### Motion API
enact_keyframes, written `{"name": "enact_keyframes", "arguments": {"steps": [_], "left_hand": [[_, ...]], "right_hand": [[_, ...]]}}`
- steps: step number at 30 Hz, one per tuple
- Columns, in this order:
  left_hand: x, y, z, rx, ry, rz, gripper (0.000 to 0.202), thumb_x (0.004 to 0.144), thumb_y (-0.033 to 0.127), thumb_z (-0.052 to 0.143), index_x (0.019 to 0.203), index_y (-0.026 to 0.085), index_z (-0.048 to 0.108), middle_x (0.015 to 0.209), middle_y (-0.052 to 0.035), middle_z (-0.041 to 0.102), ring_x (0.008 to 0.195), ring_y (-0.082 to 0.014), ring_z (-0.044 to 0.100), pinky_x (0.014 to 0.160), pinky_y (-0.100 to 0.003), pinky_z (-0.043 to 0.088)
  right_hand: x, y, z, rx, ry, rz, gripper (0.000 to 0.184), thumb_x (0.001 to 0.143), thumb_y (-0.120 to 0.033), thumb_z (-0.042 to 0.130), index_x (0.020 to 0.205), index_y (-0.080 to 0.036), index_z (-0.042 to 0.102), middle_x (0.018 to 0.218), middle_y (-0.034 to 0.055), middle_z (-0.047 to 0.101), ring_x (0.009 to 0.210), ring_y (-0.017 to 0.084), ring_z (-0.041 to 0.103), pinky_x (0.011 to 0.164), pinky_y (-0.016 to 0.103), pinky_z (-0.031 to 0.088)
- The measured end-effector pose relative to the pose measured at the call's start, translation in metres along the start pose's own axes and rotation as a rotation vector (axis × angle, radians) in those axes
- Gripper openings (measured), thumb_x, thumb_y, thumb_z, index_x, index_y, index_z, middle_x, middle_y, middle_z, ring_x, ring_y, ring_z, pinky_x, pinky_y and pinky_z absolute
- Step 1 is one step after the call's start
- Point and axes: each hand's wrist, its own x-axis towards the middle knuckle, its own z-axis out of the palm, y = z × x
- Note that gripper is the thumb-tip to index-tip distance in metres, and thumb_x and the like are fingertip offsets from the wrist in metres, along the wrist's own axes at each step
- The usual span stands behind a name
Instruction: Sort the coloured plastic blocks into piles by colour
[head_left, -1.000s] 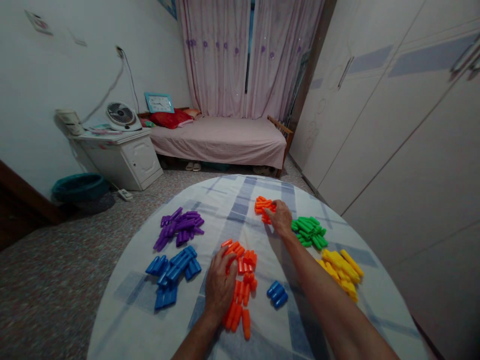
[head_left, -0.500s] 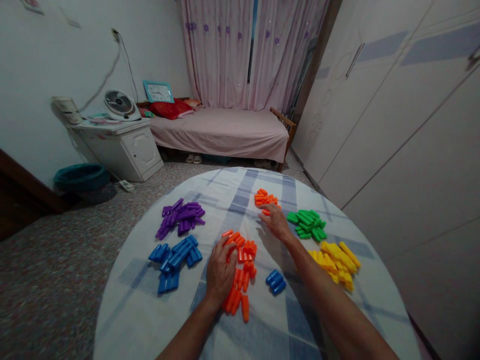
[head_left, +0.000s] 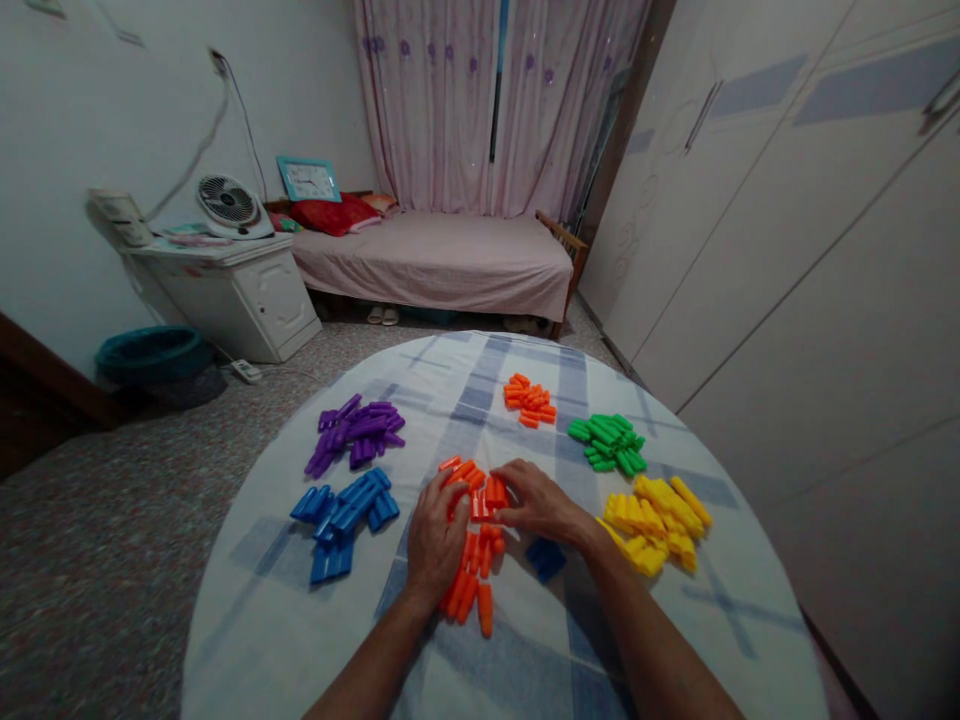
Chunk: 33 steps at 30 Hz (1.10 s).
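Orange tube-shaped plastic pieces (head_left: 470,592) lie in a long cluster at the middle of the table. My left hand (head_left: 436,535) curves over the cluster's left side, thumb and fingers closed round orange pieces there. From the right, my right hand (head_left: 541,503) has its thumb and fingers about an upright-looking orange piece (head_left: 495,492) near the cluster's far end. The exact fingertip contact is partly hidden. A few joined blue pieces (head_left: 546,560) lie in shadow below my right hand. Farther off is a smaller pile of orange pieces (head_left: 529,398), which neither hand touches.
Purple pieces (head_left: 356,435) and a blue pile (head_left: 349,515) lie at the left. Green pieces (head_left: 609,443) and yellow pieces (head_left: 656,522) lie at the right. All are on a round table with a checked cloth (head_left: 255,620). A bed (head_left: 442,255) stands beyond.
My right hand has come back from the far orange pile to the middle cluster and now touches it. My left hand has stayed at the cluster. The view has shifted slightly.
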Motion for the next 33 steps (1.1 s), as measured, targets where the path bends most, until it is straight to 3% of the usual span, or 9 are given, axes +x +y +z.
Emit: {"name": "enact_keyframes", "arguments": {"steps": [6, 13, 21, 24, 28, 33], "left_hand": [[0.000, -0.003, 0.001, 0.022, -0.007, 0.015, 0.027, 0.089, 0.024, 0.043, 0.104, 0.021, 0.065, 0.131, -0.0075, 0.055, 0.125, -0.0212, 0.048, 0.110, -0.046, 0.036], [0.000, -0.001, 0.000, 0.033, -0.007, -0.003, 0.027, 0.088, 0.024, 0.043, 0.102, 0.020, 0.067, 0.131, -0.0084, 0.055, 0.126, -0.0224, 0.048, 0.110, -0.047, 0.036], [0.000, -0.004, 0.000, 0.029, -0.017, 0.016, 0.026, 0.088, 0.023, 0.045, 0.103, 0.021, 0.066, 0.134, -0.0076, 0.053, 0.127, -0.0221, 0.046, 0.111, -0.047, 0.034], [-0.001, -0.004, 0.000, 0.034, -0.024, 0.015, 0.026, 0.087, 0.023, 0.045, 0.103, 0.021, 0.066, 0.133, -0.0077, 0.054, 0.127, -0.0225, 0.046, 0.110, -0.047, 0.035], [-0.001, -0.003, 0.000, 0.044, -0.021, 0.019, 0.025, 0.086, 0.022, 0.046, 0.101, 0.022, 0.067, 0.132, -0.0078, 0.055, 0.125, -0.0226, 0.048, 0.109, -0.046, 0.037], [0.000, -0.003, 0.000, 0.046, -0.021, 0.021, 0.024, 0.085, 0.021, 0.047, 0.099, 0.022, 0.067, 0.131, -0.0076, 0.055, 0.124, -0.0232, 0.049, 0.108, -0.047, 0.038]], "right_hand": [[0.000, 0.008, 0.002, -0.053, 0.092, 0.107, 0.026, 0.083, -0.020, 0.057, 0.108, -0.018, 0.065, 0.095, 0.0051, 0.061, 0.089, 0.017, 0.054, 0.079, 0.028, 0.041], [-0.001, 0.017, 0.006, 0.014, 0.117, 0.097, 0.049, 0.077, -0.020, 0.064, 0.125, -0.018, 0.057, 0.098, 0.0056, 0.059, 0.087, 0.017, 0.054, 0.078, 0.028, 0.042], [0.000, 0.013, 0.012, 0.031, 0.206, 0.122, 0.026, 0.074, -0.022, 0.063, 0.100, -0.018, 0.062, 0.089, 0.0023, 0.059, 0.079, 0.015, 0.053, 0.071, 0.027, 0.041], [0.005, 0.022, 0.011, 0.101, 0.330, 0.211, 0.023, 0.074, -0.025, 0.062, 0.095, -0.018, 0.060, 0.085, 0.0016, 0.060, 0.073, 0.014, 0.053, 0.067, 0.026, 0.041], [0.016, 0.047, 0.000, 0.053, 0.578, 0.446, 0.028, 0.075, -0.030, 0.060, 0.099, -0.017, 0.059, 0.084, 0.0027, 0.062, 0.074, 0.016, 0.056, 0.067, 0.027, 0.042], [0.035, 0.070, -0.022, -0.010, 0.602, 0.669, 0.043, 0.078, -0.039, 0.060, 0.112, -0.014, 0.056, 0.080, 0.0042, 0.066, 0.071, 0.018, 0.060, 0.062, 0.026, 0.041]]}}
